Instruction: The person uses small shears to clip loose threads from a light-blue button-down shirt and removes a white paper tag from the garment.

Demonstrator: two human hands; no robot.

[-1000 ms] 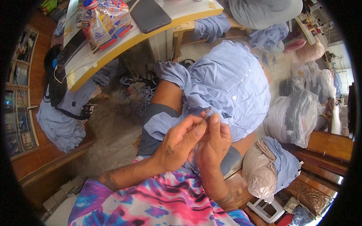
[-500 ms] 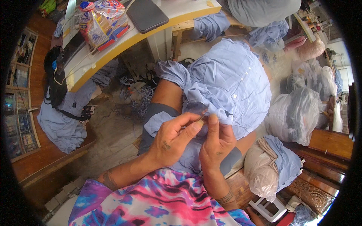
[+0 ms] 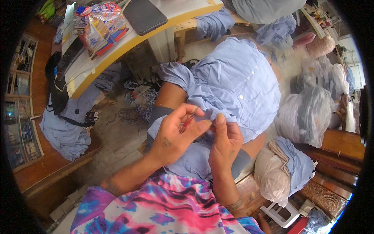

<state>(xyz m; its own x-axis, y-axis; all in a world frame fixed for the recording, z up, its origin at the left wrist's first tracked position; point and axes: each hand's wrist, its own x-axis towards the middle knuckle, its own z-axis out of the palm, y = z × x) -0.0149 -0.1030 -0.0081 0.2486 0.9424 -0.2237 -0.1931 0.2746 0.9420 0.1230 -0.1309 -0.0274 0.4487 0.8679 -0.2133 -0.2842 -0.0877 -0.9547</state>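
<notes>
A light blue buttoned shirt (image 3: pixel 237 74) lies spread and rumpled over my lap and knees. My left hand (image 3: pixel 169 136) is closed around a small red tool with a thin metal tip (image 3: pixel 187 121), its kind partly hidden by the fingers. The tip points up past my index finger, and my left thumb reaches to the cloth's edge. Close beside it, my right hand (image 3: pixel 224 146) pinches that edge of the shirt between thumb and fingers. More blue cloth (image 3: pixel 189 160) is bunched under my wrists.
A white table with a yellow edge (image 3: pixel 136 41) curves across the upper left, bearing a black phone (image 3: pixel 145 16) and a bag of packaged food (image 3: pixel 102 29). Blue garments (image 3: pixel 64 128) hang at the left. Stuffed plastic bags (image 3: pixel 304 115) and a wrapped bundle (image 3: pixel 270 175) stand at the right.
My left hand's index finger has lifted away from the cloth, and the tool's tip has swung upward, showing its red part. The right hand keeps its pinch on the shirt.
</notes>
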